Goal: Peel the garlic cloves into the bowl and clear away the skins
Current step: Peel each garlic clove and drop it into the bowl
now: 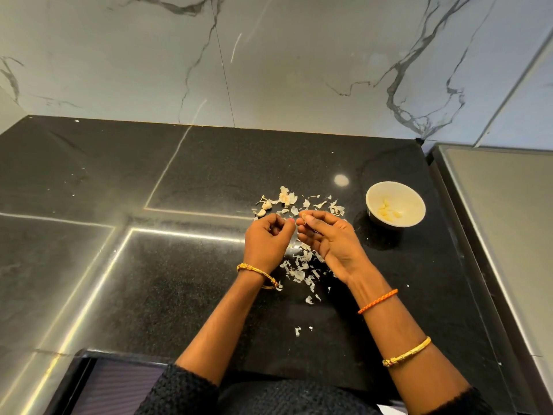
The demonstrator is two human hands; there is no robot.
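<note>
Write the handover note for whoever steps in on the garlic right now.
Left hand: fingers curled, fingertips meeting the right hand's; what it holds is hidden.
Right hand: fingers curled, apparently pinching a small clove between the two hands.
White bowl, to the right, holds a few peeled cloves.
Unpeeled cloves lie just beyond the left hand.
Skins are scattered over the black counter.
Left: finish peeling, drop cloves in the bowl, clear skins.

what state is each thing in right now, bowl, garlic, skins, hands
bowl: upright, peeled cloves inside
peeled cloves: in the bowl
unpeeled cloves: on the counter, skins on
skins: scattered on the counter, not cleared
left hand: fingers curled at the clove
right hand: pinching a clove
</note>
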